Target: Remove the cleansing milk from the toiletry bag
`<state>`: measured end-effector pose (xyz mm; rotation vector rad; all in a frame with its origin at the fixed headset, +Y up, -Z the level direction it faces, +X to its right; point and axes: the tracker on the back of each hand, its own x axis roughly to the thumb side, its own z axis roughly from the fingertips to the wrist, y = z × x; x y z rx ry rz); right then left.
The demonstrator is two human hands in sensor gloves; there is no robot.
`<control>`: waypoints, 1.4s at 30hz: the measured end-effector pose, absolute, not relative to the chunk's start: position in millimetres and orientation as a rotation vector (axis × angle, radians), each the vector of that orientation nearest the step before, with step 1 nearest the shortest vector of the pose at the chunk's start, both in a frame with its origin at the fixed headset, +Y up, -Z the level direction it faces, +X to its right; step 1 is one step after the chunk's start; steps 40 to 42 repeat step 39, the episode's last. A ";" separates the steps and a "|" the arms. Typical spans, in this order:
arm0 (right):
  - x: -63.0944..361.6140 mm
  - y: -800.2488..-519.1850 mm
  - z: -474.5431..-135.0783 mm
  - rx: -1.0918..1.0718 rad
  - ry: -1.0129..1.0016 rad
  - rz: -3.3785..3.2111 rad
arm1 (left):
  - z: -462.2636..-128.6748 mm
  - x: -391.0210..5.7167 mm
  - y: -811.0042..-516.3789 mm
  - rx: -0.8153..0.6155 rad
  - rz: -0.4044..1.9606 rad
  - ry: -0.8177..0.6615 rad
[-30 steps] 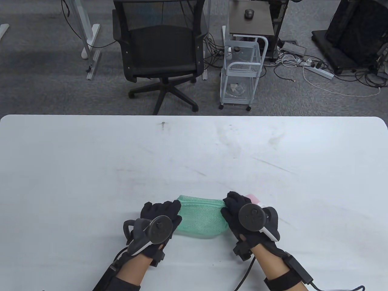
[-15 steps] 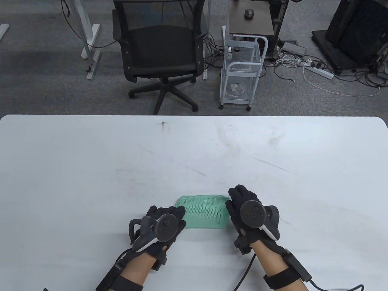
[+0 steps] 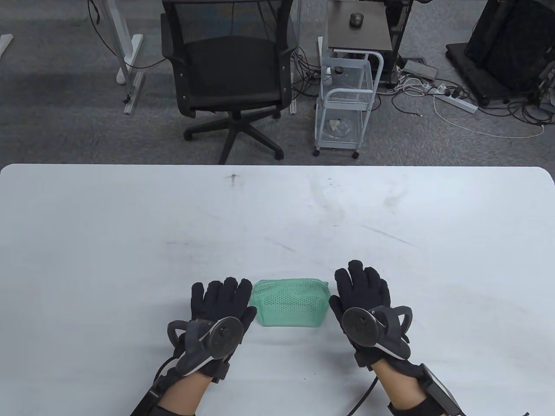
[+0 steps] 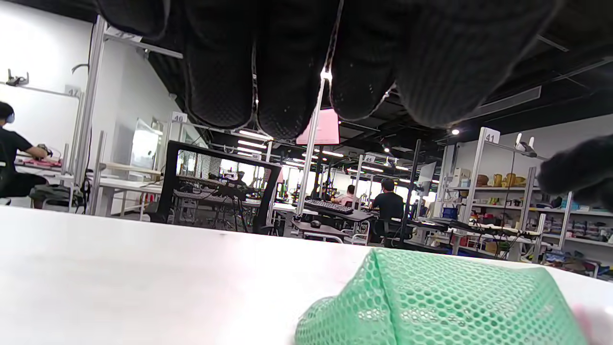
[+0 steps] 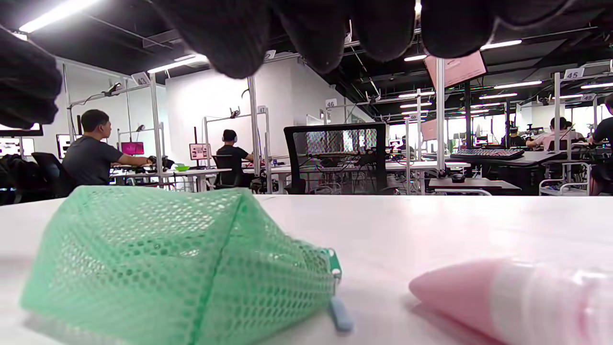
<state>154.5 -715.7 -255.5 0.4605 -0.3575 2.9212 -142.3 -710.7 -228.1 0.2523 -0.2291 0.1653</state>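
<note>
hands lay flat and spread on the tabletop [image 3: 130, 225], holding nothing: left hand [image 3: 221, 303] just left of the green mesh toiletry bag [image 3: 289, 303], right hand [image 3: 362, 288] just right of it. a pink tube, likely the cleansing milk [image 5: 517, 297], rested outside beside the bag, under that hand; the task looked finished.

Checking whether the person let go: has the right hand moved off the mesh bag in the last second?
Yes. The right hand slid right, off the green mesh bag, flat on the table.
</note>
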 end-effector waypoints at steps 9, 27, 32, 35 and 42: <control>146.5 -714.6 -247.7 0.519 -0.255 3.017 | -221.5 -136.4 -708.9 0.249 0.142 -0.252; 128.0 -718.8 -237.8 0.609 -0.222 3.011 | -221.0 -134.2 -709.0 0.223 0.142 -0.252; 127.3 -717.7 -237.0 0.606 -0.213 3.016 | -220.9 -133.8 -709.4 0.220 0.143 -0.252; 127.1 -717.8 -237.1 0.606 -0.217 3.016 | -221.0 -133.6 -709.5 0.219 0.143 -0.252; 127.0 -718.0 -237.3 0.601 -0.212 3.017 | -221.1 -133.5 -709.9 0.214 0.144 -0.251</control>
